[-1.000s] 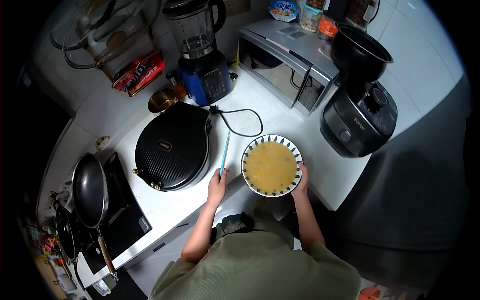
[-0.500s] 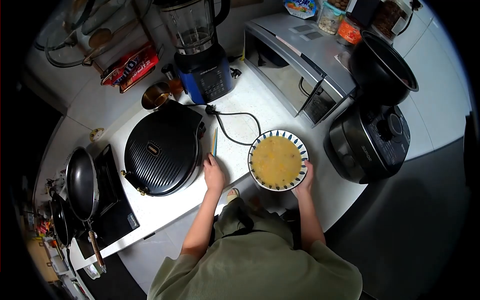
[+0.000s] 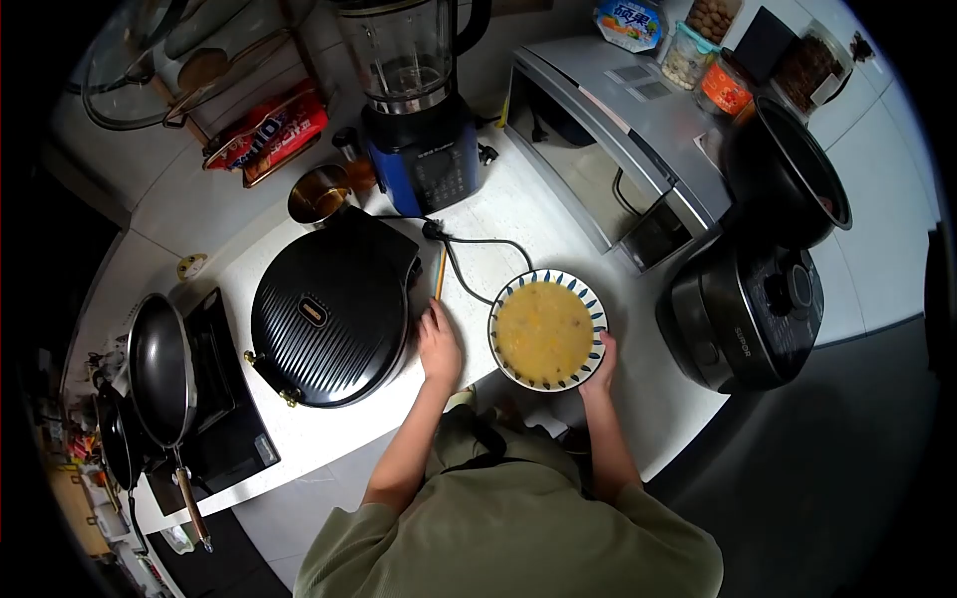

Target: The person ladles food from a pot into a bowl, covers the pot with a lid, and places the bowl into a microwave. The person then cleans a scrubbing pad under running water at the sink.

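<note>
A white bowl (image 3: 492, 329) with blue leaf marks round its rim holds a yellow porridge-like soup (image 3: 544, 331). My right hand (image 3: 601, 367) grips its right side, thumb on the rim, the other fingers hidden underneath. The bowl is level at the counter's front edge. My left hand (image 3: 439, 349) is low over the counter between the bowl and a round black electric griddle (image 3: 324, 319). Its fingers are closed at the near end of thin chopsticks (image 3: 442, 271), which point away from me beside the griddle. The griddle's lid is down.
A black power cord (image 3: 488, 240) loops behind the bowl. Around the counter are a blender (image 3: 419, 149), a metal cup (image 3: 317, 194), a silver oven-like appliance (image 3: 618, 130) and a black cooker (image 3: 743, 319). Frying pans (image 3: 159, 369) stand at left.
The view has shifted slightly, so most things appear lower and further right. The bowl has moved a little left relative to the counter. My left hand remains at the chopsticks.
</note>
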Action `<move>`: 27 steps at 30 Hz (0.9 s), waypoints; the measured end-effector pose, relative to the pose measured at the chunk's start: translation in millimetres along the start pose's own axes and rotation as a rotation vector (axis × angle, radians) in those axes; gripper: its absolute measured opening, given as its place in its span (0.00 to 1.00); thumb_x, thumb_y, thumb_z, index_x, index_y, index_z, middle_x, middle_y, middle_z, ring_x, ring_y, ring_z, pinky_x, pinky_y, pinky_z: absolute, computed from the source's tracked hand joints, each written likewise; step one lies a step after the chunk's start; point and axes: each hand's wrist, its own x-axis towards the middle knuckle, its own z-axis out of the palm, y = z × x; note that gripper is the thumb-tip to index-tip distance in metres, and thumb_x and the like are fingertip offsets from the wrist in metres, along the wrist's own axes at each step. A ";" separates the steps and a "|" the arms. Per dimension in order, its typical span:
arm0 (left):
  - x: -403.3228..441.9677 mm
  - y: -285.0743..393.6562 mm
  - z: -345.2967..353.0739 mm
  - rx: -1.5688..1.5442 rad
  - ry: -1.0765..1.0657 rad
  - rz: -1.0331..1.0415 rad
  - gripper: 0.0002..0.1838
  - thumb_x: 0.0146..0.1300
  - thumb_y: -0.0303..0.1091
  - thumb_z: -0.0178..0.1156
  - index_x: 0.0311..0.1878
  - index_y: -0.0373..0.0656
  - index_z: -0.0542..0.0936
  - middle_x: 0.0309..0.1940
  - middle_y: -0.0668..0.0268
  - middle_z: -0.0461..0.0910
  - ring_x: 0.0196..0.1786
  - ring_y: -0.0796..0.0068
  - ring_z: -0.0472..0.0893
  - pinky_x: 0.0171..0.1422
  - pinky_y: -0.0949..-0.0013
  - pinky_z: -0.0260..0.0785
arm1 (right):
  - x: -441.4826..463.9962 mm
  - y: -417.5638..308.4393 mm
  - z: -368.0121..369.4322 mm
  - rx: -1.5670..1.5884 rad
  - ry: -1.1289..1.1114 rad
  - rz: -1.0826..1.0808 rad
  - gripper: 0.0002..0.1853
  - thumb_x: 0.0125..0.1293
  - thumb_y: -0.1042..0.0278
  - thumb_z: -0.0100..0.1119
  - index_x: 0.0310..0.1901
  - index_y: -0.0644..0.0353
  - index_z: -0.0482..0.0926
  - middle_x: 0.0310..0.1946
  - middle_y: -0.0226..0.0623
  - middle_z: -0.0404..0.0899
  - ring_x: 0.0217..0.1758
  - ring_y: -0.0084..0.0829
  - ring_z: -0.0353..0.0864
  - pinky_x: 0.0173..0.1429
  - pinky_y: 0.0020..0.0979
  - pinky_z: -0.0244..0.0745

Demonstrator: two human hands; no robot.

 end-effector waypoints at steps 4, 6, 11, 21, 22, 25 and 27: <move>3.7 18.7 -35.6 -0.148 0.075 0.188 0.31 0.51 0.21 0.47 0.62 0.29 0.56 0.51 0.48 0.63 0.53 0.52 0.65 0.58 0.60 0.58 | 2.4 4.0 6.7 0.020 0.024 0.001 0.22 0.56 0.55 0.48 0.50 0.60 0.70 0.44 0.36 0.74 0.47 0.31 0.73 0.53 0.31 0.66; 6.7 24.0 -43.3 -0.344 0.013 0.207 0.25 0.62 0.31 0.46 0.62 0.32 0.59 0.51 0.48 0.66 0.53 0.55 0.66 0.58 0.62 0.58 | 2.3 4.1 14.2 0.027 0.040 -0.009 0.22 0.56 0.55 0.48 0.50 0.60 0.70 0.44 0.36 0.74 0.48 0.31 0.73 0.53 0.31 0.65; 22.4 38.8 -55.5 -1.194 -0.578 -0.192 0.35 0.67 0.58 0.26 0.65 0.39 0.57 0.48 0.59 0.71 0.43 0.71 0.71 0.53 0.69 0.61 | 3.7 4.7 26.0 0.022 0.035 -0.057 0.22 0.56 0.55 0.48 0.49 0.59 0.70 0.43 0.35 0.74 0.47 0.31 0.73 0.53 0.31 0.66; 57.4 52.2 -33.8 -1.145 -0.754 -0.108 0.39 0.66 0.59 0.25 0.66 0.31 0.41 0.69 0.53 0.39 0.71 0.64 0.39 0.72 0.70 0.30 | 21.8 6.7 24.0 0.116 0.092 -0.135 0.21 0.56 0.55 0.50 0.48 0.59 0.71 0.41 0.34 0.75 0.44 0.30 0.74 0.50 0.30 0.68; 59.9 55.5 -30.3 -1.137 -0.764 -0.099 0.39 0.66 0.58 0.26 0.66 0.31 0.42 0.69 0.53 0.40 0.71 0.64 0.40 0.72 0.70 0.31 | 24.0 3.4 23.6 0.140 0.063 -0.142 0.21 0.56 0.55 0.49 0.48 0.59 0.71 0.42 0.34 0.75 0.45 0.30 0.73 0.50 0.30 0.68; 62.0 70.7 -32.2 -1.182 -0.758 -0.098 0.38 0.67 0.57 0.29 0.66 0.31 0.44 0.68 0.53 0.44 0.70 0.65 0.43 0.71 0.69 0.33 | 25.2 -12.7 28.8 0.147 0.026 -0.147 0.21 0.57 0.54 0.49 0.49 0.58 0.70 0.42 0.35 0.74 0.46 0.30 0.73 0.51 0.29 0.67; 62.6 83.6 -36.5 -1.239 -0.735 -0.108 0.37 0.67 0.56 0.30 0.66 0.31 0.46 0.67 0.53 0.46 0.70 0.65 0.44 0.71 0.69 0.34 | 22.1 -24.1 26.2 0.050 0.032 -0.133 0.22 0.59 0.53 0.47 0.50 0.58 0.70 0.44 0.34 0.74 0.47 0.29 0.72 0.52 0.29 0.66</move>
